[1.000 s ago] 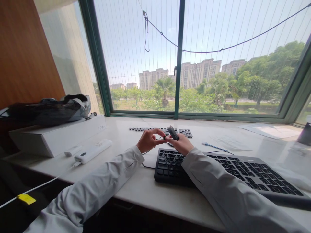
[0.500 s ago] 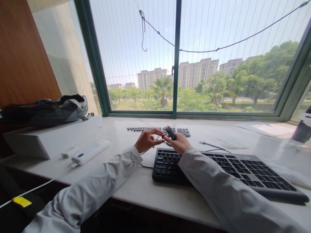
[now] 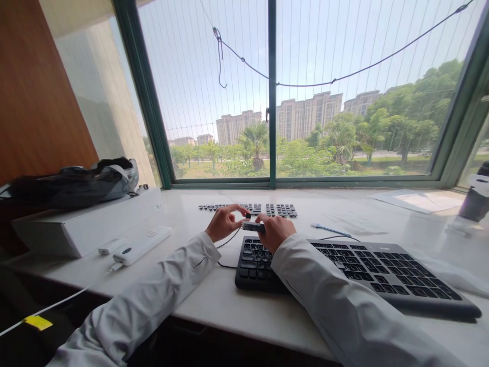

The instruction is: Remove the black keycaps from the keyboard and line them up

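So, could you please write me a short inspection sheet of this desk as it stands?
Surface: pale stone sill.
Job's things: small dark tool; black keyboard; rows of loose keycaps.
Clutter: white box, dark bag, white device, blue pen, paper.
Hands: left hand and right hand both pinch the tool above the keyboard.
Cables: black cable; white cable.
Surroundings: window, trees, buildings.

My left hand and right hand meet at centre, both arms in white sleeves reaching forward. Fingers are curled inward, fingertips pinched close together.
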A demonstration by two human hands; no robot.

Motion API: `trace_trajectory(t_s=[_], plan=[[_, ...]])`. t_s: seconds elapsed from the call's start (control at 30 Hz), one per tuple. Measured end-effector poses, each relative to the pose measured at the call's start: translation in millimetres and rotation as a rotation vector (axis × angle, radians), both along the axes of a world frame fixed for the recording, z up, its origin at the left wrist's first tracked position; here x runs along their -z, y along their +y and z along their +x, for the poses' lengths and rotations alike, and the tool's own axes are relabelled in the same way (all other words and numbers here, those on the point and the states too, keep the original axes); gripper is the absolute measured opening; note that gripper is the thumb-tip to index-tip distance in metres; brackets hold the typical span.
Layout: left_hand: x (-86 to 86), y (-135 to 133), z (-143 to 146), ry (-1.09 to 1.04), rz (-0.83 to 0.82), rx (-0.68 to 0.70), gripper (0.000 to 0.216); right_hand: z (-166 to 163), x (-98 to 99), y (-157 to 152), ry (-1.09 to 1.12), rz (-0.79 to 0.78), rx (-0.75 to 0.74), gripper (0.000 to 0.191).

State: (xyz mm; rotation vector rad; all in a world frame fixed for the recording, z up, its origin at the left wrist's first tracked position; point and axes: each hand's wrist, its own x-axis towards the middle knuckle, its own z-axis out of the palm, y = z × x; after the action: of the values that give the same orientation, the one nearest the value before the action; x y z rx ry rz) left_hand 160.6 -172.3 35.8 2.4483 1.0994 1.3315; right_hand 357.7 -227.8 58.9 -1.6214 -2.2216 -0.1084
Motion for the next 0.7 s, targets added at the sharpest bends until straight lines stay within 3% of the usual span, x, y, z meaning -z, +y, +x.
trace_trajectory(t_s=[0.2, 0.27, 0.33, 0.53, 0.7], plan=[[-7.3, 31.0, -50.4, 0.138, 0.085, -0.342, 0.026, 1.4, -3.4, -3.4, -0.050, -0.021, -0.031, 0.028], [-7.2, 42.0, -73.4, 0.240, 0.062, -0.533, 0.027, 2.9, -2.7, -2.4, -0.072, -0.023, -0.043, 0.028], [-5.1, 52.5, -96.1, 0.287, 0.022, -0.640, 0.025, 4.1, -1.1, -0.9, -0.099, -0.031, -0.059, 0.029], [7.9, 86.0, -148.1, 0.496, -0.168, -0.820, 0.018, 5.8, 8.3, 8.5, -0.110, -0.006, -0.129, 0.029], [16.9, 116.3, -164.1, 0.636, -0.252, -0.903, 0.019, 6.0, 12.1, 11.0, -0.121, 0.025, -0.138, 0.027]])
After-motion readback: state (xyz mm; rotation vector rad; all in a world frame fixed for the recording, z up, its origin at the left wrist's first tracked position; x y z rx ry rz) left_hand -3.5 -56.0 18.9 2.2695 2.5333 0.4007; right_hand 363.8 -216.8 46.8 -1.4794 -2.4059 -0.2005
